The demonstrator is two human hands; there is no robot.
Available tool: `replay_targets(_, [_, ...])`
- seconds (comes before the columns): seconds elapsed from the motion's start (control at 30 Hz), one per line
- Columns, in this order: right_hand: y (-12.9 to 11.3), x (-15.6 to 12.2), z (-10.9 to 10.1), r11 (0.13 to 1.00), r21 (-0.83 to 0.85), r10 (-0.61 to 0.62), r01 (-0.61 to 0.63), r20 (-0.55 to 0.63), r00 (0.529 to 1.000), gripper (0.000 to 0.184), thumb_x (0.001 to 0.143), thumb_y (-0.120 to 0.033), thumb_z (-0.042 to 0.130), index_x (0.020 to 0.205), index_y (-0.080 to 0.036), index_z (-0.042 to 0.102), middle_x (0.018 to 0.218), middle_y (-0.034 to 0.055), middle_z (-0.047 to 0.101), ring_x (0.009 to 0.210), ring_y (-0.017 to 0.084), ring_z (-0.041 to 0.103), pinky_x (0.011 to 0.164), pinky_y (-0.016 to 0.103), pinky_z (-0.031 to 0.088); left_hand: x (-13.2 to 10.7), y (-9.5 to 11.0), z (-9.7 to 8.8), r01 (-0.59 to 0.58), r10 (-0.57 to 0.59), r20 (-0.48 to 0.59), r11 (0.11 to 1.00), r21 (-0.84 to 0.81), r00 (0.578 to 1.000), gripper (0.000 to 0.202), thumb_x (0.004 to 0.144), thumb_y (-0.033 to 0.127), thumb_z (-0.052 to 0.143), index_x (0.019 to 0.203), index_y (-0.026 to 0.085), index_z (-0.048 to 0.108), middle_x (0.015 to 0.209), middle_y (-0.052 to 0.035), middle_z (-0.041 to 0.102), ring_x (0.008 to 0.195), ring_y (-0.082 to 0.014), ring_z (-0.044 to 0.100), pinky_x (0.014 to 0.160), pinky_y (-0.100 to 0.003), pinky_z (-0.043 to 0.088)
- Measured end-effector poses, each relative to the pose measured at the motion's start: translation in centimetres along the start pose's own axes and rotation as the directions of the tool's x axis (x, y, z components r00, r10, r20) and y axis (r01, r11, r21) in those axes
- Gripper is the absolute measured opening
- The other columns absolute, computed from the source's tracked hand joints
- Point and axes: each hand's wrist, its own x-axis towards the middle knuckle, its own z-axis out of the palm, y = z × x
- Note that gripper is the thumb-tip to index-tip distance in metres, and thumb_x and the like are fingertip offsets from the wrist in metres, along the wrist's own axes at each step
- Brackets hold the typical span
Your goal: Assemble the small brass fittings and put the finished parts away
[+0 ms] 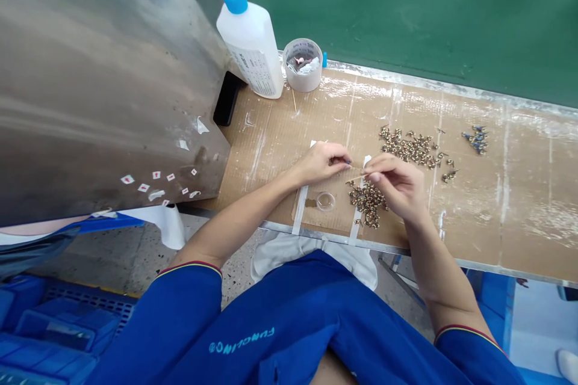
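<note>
Bright, even light is falling across the cardboard-covered bench [469, 192], with only soft, faint shadows gathering under the left hand [321, 163] and right hand [397, 183]. Pale glare is streaking the brushed steel panel [90, 72], while the wide lens is bowing the bench's far edge and stretching the frame's corners.

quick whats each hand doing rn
Left hand: closed in a pinch, anything held too small to tell.
Right hand: pinched shut, holding a thin wooden stick.

The person wears a blue short-sleeved shirt [280, 325] with light-blue lettering [241, 340] on its front and a thin red-and-yellow trim [189, 267] around each sleeve hem.
</note>
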Motion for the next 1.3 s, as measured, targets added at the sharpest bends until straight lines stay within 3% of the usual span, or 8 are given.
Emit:
replay_targets(0.2, [-0.1, 0.0, 1.7, 0.987, -0.031, -0.142, 0.161, 0.330, 0.933, 0.016, 0.102, -0.025, 0.060, 0.093, -0.025, 0.074, 0.093, 0.0037, 0.073, 0.083, 0.016, 0.070, 0.074, 0.032, 0.059, 0.0, -0.2, 0.2, -0.022, 0.021, -0.039, 0.999, -0.030, 0.999, 0.011, 0.088, 0.021, 0.065, 0.085, 0.016, 0.075, 0.078, -0.0029, 0.074, 0.070, -0.0132, 0.064, 0.070, -0.025, 0.050])
replay_targets(0.5, [0.2, -0.8, 3.0, 0.975, -0.049, -0.174, 0.215, 0.424, 0.889, 0.018, 0.104, -0.027, 0.057, 0.102, -0.024, 0.074, 0.101, 0.0063, 0.072, 0.090, 0.017, 0.071, 0.076, 0.032, 0.061, -0.1, -0.1, 0.2, 0.002, -0.003, -0.051, 1.000, -0.012, 0.999, 0.012, 0.088, 0.020, 0.064, 0.087, 0.016, 0.075, 0.080, -0.0031, 0.075, 0.071, -0.0133, 0.066, 0.070, -0.025, 0.051])
replay_targets(0.6, [0.7, -0.5, 2.2, 0.985, -0.064, -0.129, 0.160, 0.342, 0.931, 0.018, 0.102, -0.035, 0.062, 0.113, -0.026, 0.073, 0.105, 0.0062, 0.074, 0.095, 0.019, 0.072, 0.081, 0.035, 0.061, -0.1, -0.1, 0.1, -0.014, 0.014, -0.047, 1.000, -0.005, 0.999, 0.013, 0.088, 0.017, 0.063, 0.088, 0.016, 0.075, 0.081, -0.0035, 0.075, 0.072, -0.0130, 0.066, 0.070, -0.024, 0.050])
replay_targets(0.7, [2.2, -0.1, -0.2, 0.973, -0.231, -0.001, 0.017, 0.066, 0.998, 0.014, 0.099, -0.034, 0.065, 0.106, -0.026, 0.074, 0.095, 0.0039, 0.076, 0.080, 0.019, 0.069, 0.072, 0.033, 0.057, -0.1, -0.1, 0.1, -0.025, 0.024, -0.049, 1.000, -0.013, 0.999, 0.012, 0.089, 0.018, 0.064, 0.089, 0.015, 0.075, 0.082, -0.0040, 0.076, 0.072, -0.0128, 0.066, 0.071, -0.024, 0.049])
replay_targets(0.77, [3.3, 0.2, -2.4, 0.913, -0.377, 0.096, -0.156, -0.172, 0.980, 0.011, 0.097, -0.029, 0.064, 0.097, -0.024, 0.074, 0.086, 0.0031, 0.074, 0.070, 0.018, 0.065, 0.066, 0.032, 0.052, -0.1, -0.1, 0.1, -0.006, 0.005, -0.054, 1.000, -0.021, 0.999, 0.011, 0.090, 0.020, 0.065, 0.088, 0.015, 0.075, 0.082, -0.0039, 0.076, 0.072, -0.0127, 0.066, 0.071, -0.024, 0.050])
replay_targets(0.83, [4.2, 0.3, -4.2, 0.842, -0.461, 0.159, -0.279, -0.283, 0.946, 0.011, 0.092, -0.026, 0.063, 0.090, -0.023, 0.073, 0.082, 0.0032, 0.072, 0.068, 0.019, 0.062, 0.066, 0.033, 0.050, -0.1, -0.1, 0.1, 0.020, -0.021, -0.049, 1.000, -0.024, 0.999, 0.010, 0.090, 0.021, 0.066, 0.087, 0.016, 0.074, 0.081, -0.0035, 0.076, 0.072, -0.0124, 0.066, 0.072, -0.024, 0.050])
replay_targets(1.03, [4.3, 0.2, -4.5, 0.799, -0.547, 0.233, -0.249, -0.100, 0.967, 0.010, 0.087, -0.031, 0.071, 0.082, -0.023, 0.070, 0.079, 0.0031, 0.067, 0.068, 0.019, 0.059, 0.069, 0.035, 0.049, -0.1, 0.0, 0.2, 0.029, -0.030, -0.045, 0.999, -0.029, 0.999, 0.010, 0.090, 0.020, 0.065, 0.087, 0.016, 0.074, 0.081, -0.0029, 0.075, 0.071, -0.0119, 0.066, 0.071, -0.024, 0.050])
replay_targets(1.3, [5.1, -0.3, -2.2, 0.730, -0.622, 0.217, -0.284, -0.183, 0.959, 0.008, 0.092, -0.027, 0.063, 0.092, -0.022, 0.068, 0.094, 0.0088, 0.068, 0.084, 0.026, 0.065, 0.082, 0.043, 0.054, -0.1, -0.1, 0.3, 0.023, -0.025, -0.051, 0.999, -0.031, 0.998, 0.011, 0.091, 0.020, 0.065, 0.089, 0.015, 0.074, 0.081, -0.0032, 0.076, 0.071, -0.0119, 0.066, 0.072, -0.024, 0.050])
